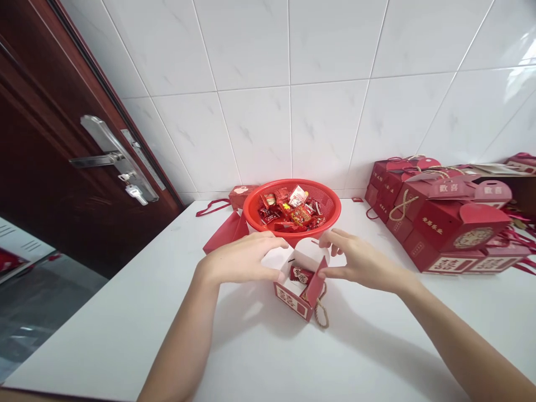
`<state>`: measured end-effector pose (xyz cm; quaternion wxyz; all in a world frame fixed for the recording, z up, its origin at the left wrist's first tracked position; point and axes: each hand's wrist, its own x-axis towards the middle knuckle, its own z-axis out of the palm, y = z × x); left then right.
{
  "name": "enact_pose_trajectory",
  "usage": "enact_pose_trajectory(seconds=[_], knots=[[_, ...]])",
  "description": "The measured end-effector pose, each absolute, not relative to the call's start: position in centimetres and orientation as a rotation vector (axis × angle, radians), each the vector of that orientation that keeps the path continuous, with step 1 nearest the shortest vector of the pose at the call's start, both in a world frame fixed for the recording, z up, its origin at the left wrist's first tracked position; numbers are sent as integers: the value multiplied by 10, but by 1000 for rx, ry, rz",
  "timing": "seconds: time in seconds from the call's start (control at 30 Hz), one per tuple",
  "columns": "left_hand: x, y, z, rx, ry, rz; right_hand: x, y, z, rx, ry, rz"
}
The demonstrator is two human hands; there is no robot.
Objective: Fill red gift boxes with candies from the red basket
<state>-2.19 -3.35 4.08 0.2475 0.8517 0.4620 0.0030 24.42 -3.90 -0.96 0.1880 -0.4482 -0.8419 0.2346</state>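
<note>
A small red gift box (291,301) stands on the table with its top flaps up and its white inside showing. Inside lies a dark red wrapped packet (300,274). My left hand (247,258) holds the box's left flap, thumb low and fingers curled at the far side. On the right, my right hand (355,258) has its thumb on the red right flap and its bent fingers by the rounded rear flap. A twisted rope handle (321,314) hangs from the box's right side.
Behind the box, a red plastic basket (335,215) holds several wrapped sweets. Left of it are a red box (226,231) and a ribbon (211,207). Several closed gift boxes (439,218) are stacked at right against the tiled wall (255,134). A door (54,111) stands left.
</note>
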Motion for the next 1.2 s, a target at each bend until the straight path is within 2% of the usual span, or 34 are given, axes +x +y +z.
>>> enact_pose_trajectory(seconds=[0.17,0.33,0.53,0.83,0.97,1.1,1.2], knots=[[-15,-44,44,2343,1166,45,225,-39,-20,-1486,-2302,432],[-8,-43,39,2297,1007,25,218,-38,-32,-1446,-2385,374],[-7,-35,34,2185,923,-70,224,-40,-28,-1255,-2400,481],[4,-31,21,2267,1291,-88,240,-41,-12,-939,-2680,809],[6,-22,11,2209,1187,-125,246,-38,-11,-965,-2667,789],[3,-14,5,2173,1086,-161,256,-30,-10,-1183,-2658,707],[2,-12,5,2138,1089,-180,260,-21,-20,-1300,-2725,842]])
